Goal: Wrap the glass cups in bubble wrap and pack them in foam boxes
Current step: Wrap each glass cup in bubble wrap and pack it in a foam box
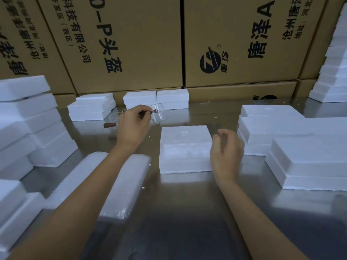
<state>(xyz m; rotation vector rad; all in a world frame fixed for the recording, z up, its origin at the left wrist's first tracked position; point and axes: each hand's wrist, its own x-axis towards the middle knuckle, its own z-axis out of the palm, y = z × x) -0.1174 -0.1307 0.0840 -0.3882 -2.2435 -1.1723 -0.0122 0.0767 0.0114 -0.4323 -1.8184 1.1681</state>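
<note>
My left hand (pixel 134 124) pinches the brown handle of a clear glass cup (pixel 158 114), which tilts just above the metal table (pixel 178 212). A second glass cup (pixel 115 117) with a brown wooden handle (pixel 109 125) lies on the table left of that hand, partly hidden by it. A closed white foam box (pixel 185 149) sits in the middle. My right hand (pixel 226 149) hovers at the box's right edge with fingers loosely curled, holding nothing. A stack of bubble wrap sheets (pixel 116 184) lies under my left forearm.
Foam boxes are stacked at the left (pixel 24 121), right (pixel 300 147) and far right (pixel 334 76). Three more foam boxes (pixel 155 99) stand at the back of the table. Large printed cardboard cartons (pixel 225 44) form a wall behind.
</note>
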